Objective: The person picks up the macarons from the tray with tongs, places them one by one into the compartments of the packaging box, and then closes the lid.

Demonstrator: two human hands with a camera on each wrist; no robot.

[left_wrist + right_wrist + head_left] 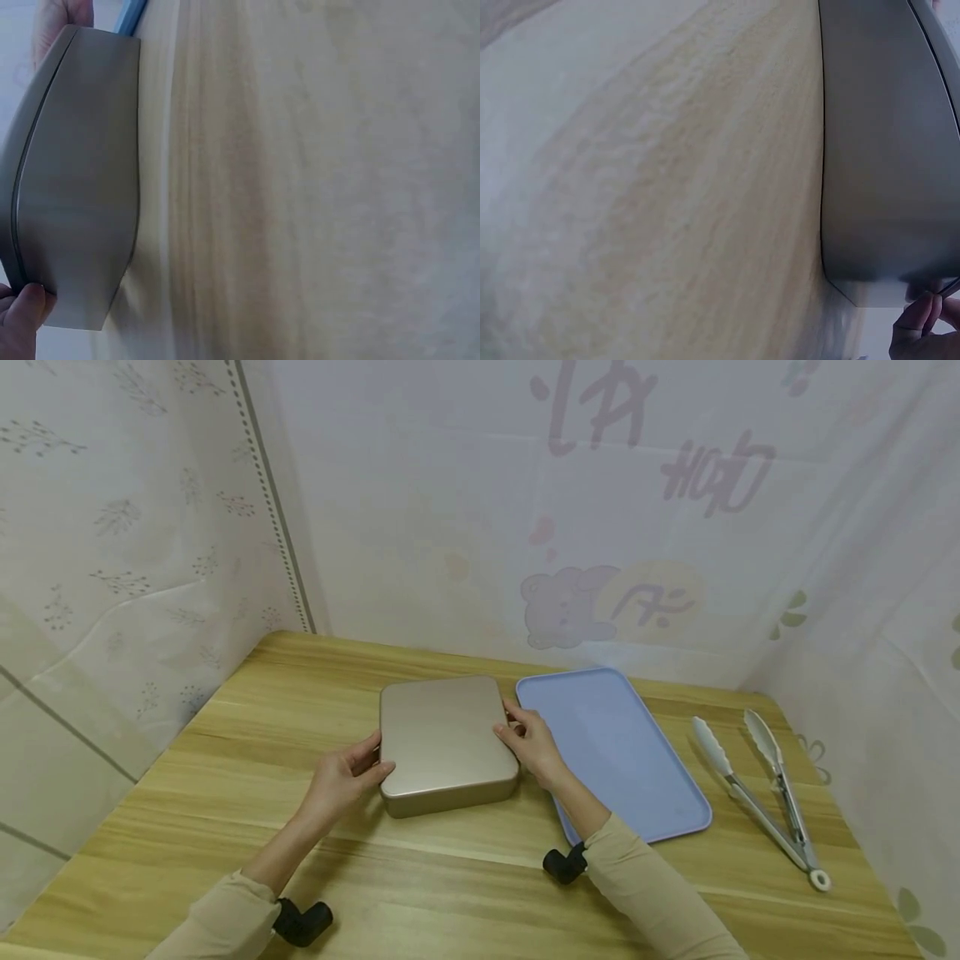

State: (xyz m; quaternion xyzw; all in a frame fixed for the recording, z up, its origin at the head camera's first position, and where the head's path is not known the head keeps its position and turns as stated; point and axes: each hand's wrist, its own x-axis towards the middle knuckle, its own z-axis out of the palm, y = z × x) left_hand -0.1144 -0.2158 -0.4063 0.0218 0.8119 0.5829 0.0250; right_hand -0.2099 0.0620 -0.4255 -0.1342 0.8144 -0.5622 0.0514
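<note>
A flat, champagne-coloured lidded metal box (447, 739) with rounded corners sits on the wooden table, its lid closed. My left hand (341, 781) holds its left side, thumb at the near left corner. On the opposite side, my right hand (534, 745) grips the edge with thumb and fingers. Both wrist views show a thin seam between the lid and the body (82, 172), and the left thumb (28, 304) lies right at that seam. In the right wrist view the right fingertips (922, 311) pinch at the lid's rim.
Just right of the box lies a blue-purple rectangular tray (615, 752), partly under the right forearm. Farther right are metal tongs (772, 810) with pale tips, spread apart. Patterned curtains (450, 510) rise behind and beside the wooden table (420, 885).
</note>
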